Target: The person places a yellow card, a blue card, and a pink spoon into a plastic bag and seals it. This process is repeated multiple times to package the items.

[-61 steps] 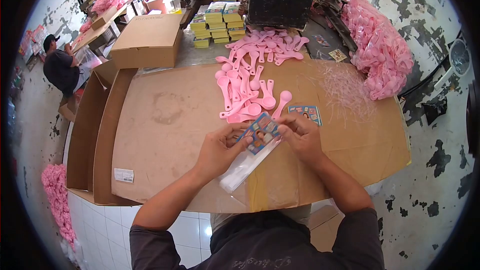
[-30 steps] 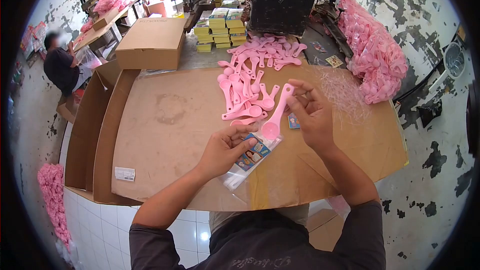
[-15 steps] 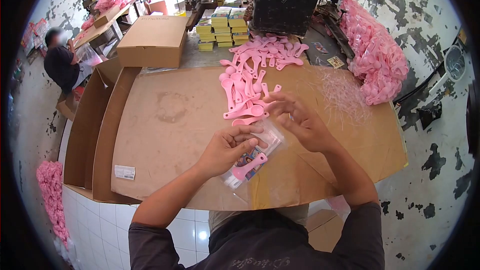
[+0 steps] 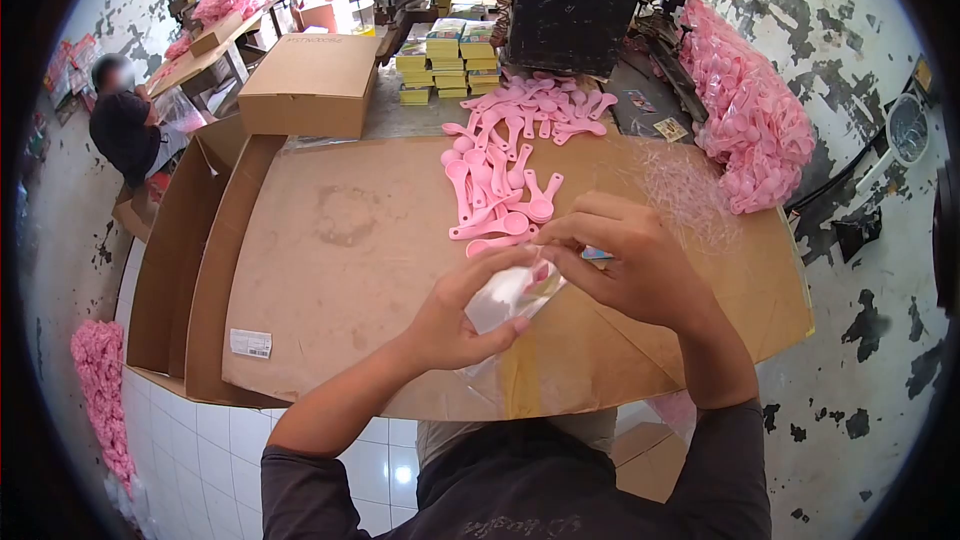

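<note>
Near the front of the cardboard-covered table (image 4: 340,290), my left hand (image 4: 460,315) is wrapped round a clear plastic bag (image 4: 500,298). My right hand (image 4: 625,255) pinches at the bag's upper right end. Something pink shows through the plastic near that end, partly hidden by the fingers. A bit of blue print shows beneath my right hand. Just beyond my hands lies a heap of pink spoons (image 4: 485,175), the nearest one close to my left fingertips.
Stacked small cards (image 4: 447,45) and a black metal box (image 4: 570,5) stand at the back. A closed carton (image 4: 310,85) is back left, beside an open box (image 4: 190,260). Bagged pink spoons (image 4: 750,110) lie at right, near plastic strips (image 4: 690,195). A person (image 4: 125,125) sits far left.
My left hand has gone from resting over the bag to gripping it raised. My right hand has come down from the spoons to the bag's end and closed.
</note>
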Available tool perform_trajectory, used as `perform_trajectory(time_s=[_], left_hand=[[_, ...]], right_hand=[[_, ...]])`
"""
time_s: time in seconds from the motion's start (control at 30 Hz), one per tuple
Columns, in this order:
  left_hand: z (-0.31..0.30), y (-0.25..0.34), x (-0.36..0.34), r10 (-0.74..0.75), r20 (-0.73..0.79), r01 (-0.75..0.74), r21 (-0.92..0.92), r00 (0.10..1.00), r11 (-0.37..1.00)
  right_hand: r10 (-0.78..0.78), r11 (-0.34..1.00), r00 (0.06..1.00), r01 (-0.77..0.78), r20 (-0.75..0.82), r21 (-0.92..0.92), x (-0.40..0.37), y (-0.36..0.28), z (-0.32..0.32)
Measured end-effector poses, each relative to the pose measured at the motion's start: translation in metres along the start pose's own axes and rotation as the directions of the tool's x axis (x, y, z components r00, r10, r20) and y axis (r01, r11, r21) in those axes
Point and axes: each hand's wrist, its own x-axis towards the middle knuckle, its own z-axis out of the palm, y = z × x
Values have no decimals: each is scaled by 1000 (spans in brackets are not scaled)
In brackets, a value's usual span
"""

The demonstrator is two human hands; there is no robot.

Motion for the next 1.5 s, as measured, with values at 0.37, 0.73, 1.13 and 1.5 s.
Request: perform_trajectory(time_s=[0.37,0.73,1.13,1.5], left_hand=[[11,8,0,-366,-60,337,-274,929,901],[15,0,-6,-244,-87,258,223,966,940],[9,-1,-6,-485,0,470,-250,874,847],[14,-11,-4,-573,-64,507,-393,817,767]], right_hand=[[117,992,972,-105,-203,69,-7,4,25],[-254,794,967,228,34,-563,-9,6,55],[469,476,798,-589,378,653,-44,75,-63],[288,680,906,-421,-309,-600,-134,188,-91]])
